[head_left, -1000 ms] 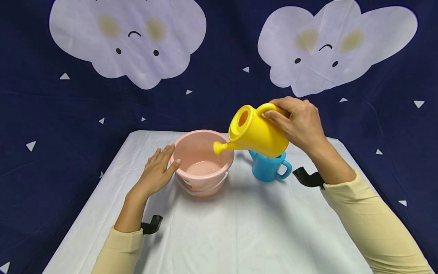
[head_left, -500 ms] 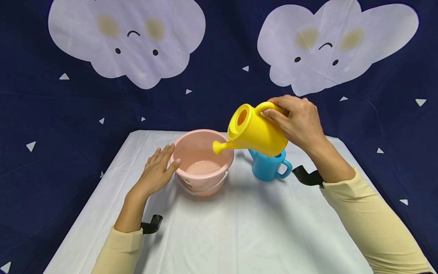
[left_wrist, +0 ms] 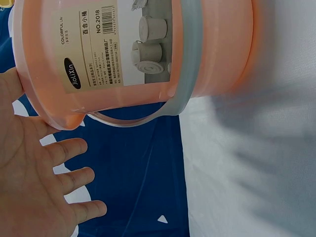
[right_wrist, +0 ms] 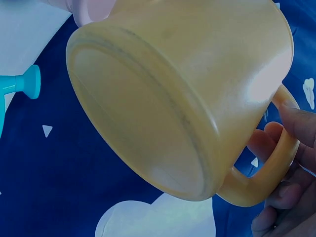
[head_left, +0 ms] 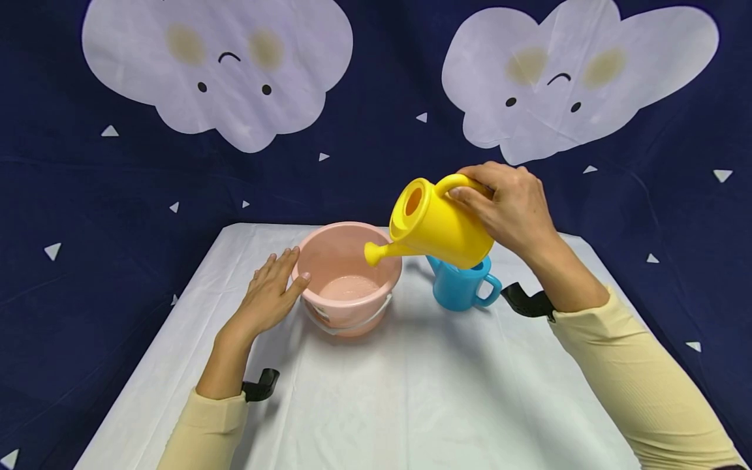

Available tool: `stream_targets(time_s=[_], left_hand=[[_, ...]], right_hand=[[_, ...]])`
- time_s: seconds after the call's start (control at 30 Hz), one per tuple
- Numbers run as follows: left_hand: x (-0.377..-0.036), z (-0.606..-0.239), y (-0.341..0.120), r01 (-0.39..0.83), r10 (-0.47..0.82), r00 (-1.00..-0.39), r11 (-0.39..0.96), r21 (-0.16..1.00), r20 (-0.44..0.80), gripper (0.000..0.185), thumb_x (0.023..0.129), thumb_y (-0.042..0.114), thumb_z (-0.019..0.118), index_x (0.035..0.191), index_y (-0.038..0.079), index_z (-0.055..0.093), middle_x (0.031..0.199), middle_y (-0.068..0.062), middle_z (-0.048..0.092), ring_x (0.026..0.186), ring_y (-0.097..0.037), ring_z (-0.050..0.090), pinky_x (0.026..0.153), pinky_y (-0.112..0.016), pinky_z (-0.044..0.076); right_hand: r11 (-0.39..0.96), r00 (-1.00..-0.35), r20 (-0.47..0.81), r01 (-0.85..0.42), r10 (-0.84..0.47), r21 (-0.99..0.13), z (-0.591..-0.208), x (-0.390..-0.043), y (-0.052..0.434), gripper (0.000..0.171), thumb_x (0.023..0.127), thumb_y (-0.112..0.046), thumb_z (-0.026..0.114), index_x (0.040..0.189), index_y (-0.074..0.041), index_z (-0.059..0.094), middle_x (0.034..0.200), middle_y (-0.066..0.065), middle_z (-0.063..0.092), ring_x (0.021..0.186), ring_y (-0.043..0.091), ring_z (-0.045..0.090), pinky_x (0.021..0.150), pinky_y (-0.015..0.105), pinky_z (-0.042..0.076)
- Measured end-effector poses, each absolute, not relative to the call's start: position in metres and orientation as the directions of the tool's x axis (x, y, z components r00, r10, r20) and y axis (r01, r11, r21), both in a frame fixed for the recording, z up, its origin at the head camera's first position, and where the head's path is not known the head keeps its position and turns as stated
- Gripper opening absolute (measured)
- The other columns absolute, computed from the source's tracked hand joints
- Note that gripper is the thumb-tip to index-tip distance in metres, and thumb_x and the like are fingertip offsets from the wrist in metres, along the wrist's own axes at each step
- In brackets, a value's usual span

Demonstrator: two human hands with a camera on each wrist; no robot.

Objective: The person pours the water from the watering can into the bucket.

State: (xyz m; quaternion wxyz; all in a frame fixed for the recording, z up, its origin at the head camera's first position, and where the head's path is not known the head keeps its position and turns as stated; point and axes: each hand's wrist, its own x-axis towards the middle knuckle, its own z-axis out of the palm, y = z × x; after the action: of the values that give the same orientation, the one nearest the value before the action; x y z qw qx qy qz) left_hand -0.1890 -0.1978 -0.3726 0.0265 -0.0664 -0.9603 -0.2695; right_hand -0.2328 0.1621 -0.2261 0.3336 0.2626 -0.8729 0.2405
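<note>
Right hand [head_left: 514,209] has its fingers curled round the handle of the yellow can [head_left: 437,225], tipped with its spout over the pink bucket [head_left: 346,277]. The bucket sits toward the table's [head_left: 411,391] far edge, left of centre. From the head view, the can's round top opening shows; the right wrist view gives only its flat underside and the fingers [right_wrist: 291,116] wrapped through the handle loop. Left hand [head_left: 267,297] lies flat against the bucket's left side, fingers straight and slightly spread. The left wrist view shows a printed label [left_wrist: 116,47] on the bucket wall and a grey bail handle [left_wrist: 182,74], both barely visible from above. Inside the bucket there is a shallow pool of pale liquid. Behind the can stands a blue can [head_left: 464,287], its top hidden; its contents cannot be told. No stream at the spout is visible.
</note>
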Motion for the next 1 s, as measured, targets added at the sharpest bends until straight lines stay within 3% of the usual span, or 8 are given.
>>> stream_targets(time_s=[0.57, 1.0], left_hand=[[-0.1889, -0.372, -0.1986, 0.141, 0.114, -0.99, 0.844, 0.517, 0.085, 0.07, 0.098, 0.056, 0.03, 0.153, 0.019, 0.01, 0.16, -0.012, 0.01, 0.147, -0.04, 0.001, 0.112, -0.066, 0.001], [-0.189, -0.371, -0.1979, 0.143, 0.119, -0.99, 0.847, 0.511, 0.08, 0.069, 0.098, 0.055, 0.03, 0.153, 0.019, 0.01, 0.16, -0.013, 0.01, 0.147, -0.04, 0.001, 0.112, -0.067, 0.002]], right_hand=[[0.743, -0.635, 0.702, -0.629, -0.322, -0.228, -0.2251, -0.2343, 0.1579, 0.026, 0.085, -0.028, 0.069, 0.102, -0.008, 0.072, 0.086, 0.008, 0.071, 0.066, 0.021, 0.055, 0.062, 0.03, 0.04], [0.74, -0.648, 0.685, -0.63, -0.333, -0.236, -0.222, -0.2351, 0.1546, 0.027, 0.085, -0.028, 0.069, 0.103, -0.008, 0.073, 0.093, 0.01, 0.072, 0.074, 0.023, 0.061, 0.069, 0.034, 0.041]])
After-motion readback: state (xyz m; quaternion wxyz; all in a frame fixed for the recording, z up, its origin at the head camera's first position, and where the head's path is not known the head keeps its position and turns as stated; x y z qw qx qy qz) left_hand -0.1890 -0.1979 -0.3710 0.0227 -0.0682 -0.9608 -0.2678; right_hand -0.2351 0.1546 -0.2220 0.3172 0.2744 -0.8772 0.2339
